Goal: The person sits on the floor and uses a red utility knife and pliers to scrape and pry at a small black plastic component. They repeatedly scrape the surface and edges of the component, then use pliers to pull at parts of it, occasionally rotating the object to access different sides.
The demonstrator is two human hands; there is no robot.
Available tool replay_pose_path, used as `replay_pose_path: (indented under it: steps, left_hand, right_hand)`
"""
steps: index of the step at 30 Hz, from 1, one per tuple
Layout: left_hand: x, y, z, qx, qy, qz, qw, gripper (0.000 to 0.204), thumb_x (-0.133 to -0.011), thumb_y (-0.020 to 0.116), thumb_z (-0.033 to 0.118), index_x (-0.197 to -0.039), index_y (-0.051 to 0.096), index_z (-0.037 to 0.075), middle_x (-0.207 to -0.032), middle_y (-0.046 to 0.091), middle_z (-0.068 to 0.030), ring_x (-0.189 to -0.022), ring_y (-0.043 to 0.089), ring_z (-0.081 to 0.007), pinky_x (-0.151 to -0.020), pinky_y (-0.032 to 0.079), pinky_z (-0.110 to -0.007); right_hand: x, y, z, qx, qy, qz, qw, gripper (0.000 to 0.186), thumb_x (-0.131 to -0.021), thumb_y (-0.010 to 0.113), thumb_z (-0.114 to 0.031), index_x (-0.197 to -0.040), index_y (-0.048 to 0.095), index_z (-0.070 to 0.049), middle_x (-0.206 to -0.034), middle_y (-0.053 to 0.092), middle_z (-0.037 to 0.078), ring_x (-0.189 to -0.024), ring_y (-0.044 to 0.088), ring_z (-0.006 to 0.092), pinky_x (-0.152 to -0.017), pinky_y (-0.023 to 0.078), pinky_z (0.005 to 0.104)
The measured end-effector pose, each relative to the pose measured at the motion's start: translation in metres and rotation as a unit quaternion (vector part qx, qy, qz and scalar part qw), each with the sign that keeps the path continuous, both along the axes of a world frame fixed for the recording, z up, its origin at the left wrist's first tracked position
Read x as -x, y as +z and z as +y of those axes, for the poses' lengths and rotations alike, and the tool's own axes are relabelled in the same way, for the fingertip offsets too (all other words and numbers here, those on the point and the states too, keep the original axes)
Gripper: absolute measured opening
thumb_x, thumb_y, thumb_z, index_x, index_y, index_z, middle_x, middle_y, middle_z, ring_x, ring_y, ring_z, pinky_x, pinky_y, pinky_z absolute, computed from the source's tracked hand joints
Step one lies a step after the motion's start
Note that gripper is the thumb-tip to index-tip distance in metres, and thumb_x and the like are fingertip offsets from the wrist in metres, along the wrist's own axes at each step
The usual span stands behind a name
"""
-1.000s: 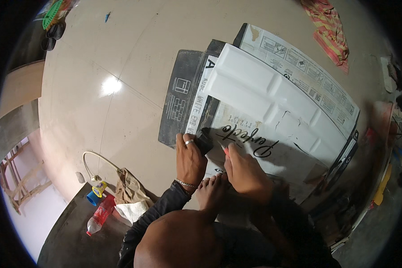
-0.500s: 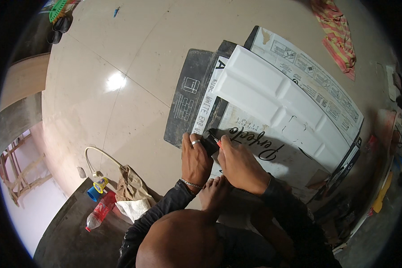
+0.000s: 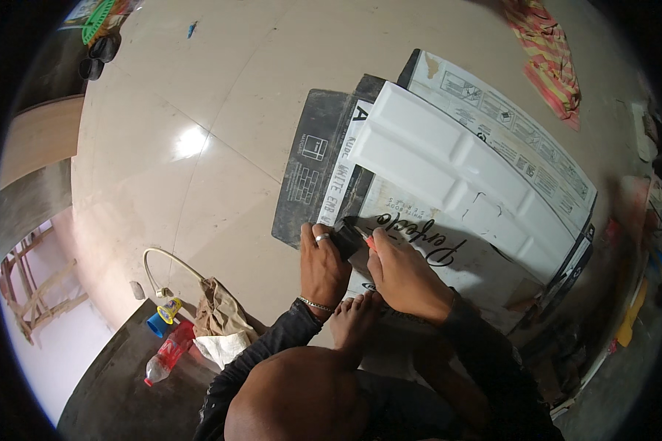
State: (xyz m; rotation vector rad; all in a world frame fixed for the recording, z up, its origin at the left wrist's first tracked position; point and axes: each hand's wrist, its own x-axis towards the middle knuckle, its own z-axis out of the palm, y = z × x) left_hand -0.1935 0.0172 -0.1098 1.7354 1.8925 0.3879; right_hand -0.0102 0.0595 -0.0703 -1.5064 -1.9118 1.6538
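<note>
My left hand [image 3: 322,272], with a ring and a bracelet, has its fingers curled over a black piece [image 3: 346,239] at the near edge of flattened cardboard [image 3: 301,158]. My right hand [image 3: 401,275] is closed round a red-handled tool [image 3: 371,242], its thin tip at the black piece; its exact kind is unclear. A large white moulded panel [image 3: 426,132] lies across the printed boards [image 3: 456,235] beyond my hands. My bare foot [image 3: 353,312] is between my wrists, at the boards' near edge.
Tiled floor [image 3: 184,88] surrounds the cardboard. At lower left are a bag [image 3: 217,312] with a cable, a red-labelled bottle [image 3: 168,353], a blue cup [image 3: 157,323] and a dark slab [image 3: 107,397]. A striped cloth [image 3: 548,66] lies upper right, black footwear [image 3: 95,59] upper left.
My right hand and the red tool moved left against the black piece, then slightly back to the right. My left hand stays on the piece. The whole view has shifted a little.
</note>
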Motion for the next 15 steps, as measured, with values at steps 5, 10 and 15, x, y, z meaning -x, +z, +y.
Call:
replay_pose_path:
  steps: [5,10,15]
  left_hand:
    - [0.0,-0.002,0.0,-0.008,0.0,0.001,1.0,0.04,-0.076,0.068,-0.013,-0.109,0.046,-0.011,-0.096,0.052,-0.0279,-0.093,0.05,-0.0489,-0.078,0.046,-0.057]
    - [-0.004,0.0,-0.001,0.023,0.032,-0.01,0.999,0.041,-0.074,0.068,-0.013,-0.109,0.046,-0.011,-0.098,0.051,-0.0285,-0.094,0.051,-0.0492,-0.078,0.046,-0.057]
    - [-0.003,0.003,0.001,-0.01,0.006,0.0,1.0,0.043,-0.072,0.064,-0.015,-0.11,0.046,-0.011,-0.1,0.049,-0.0297,-0.094,0.051,-0.0506,-0.078,0.046,-0.058]
  right_hand:
    - [0.011,-0.005,0.0,0.01,-0.005,0.007,1.0,0.019,-0.106,0.055,-0.011,-0.11,0.048,0.006,-0.091,0.067,0.037,-0.089,0.065,0.0579,-0.075,0.051,0.0631]
    - [0.011,-0.011,-0.004,0.015,0.015,0.0,1.0,0.02,-0.105,0.056,-0.011,-0.112,0.05,0.006,-0.092,0.068,0.036,-0.089,0.068,0.0553,-0.076,0.053,0.0607]
    - [-0.009,0.007,-0.011,0.077,0.03,-0.07,0.994,0.022,-0.106,0.055,-0.015,-0.115,0.049,0.005,-0.094,0.068,0.038,-0.092,0.067,0.0562,-0.076,0.053,0.0612]
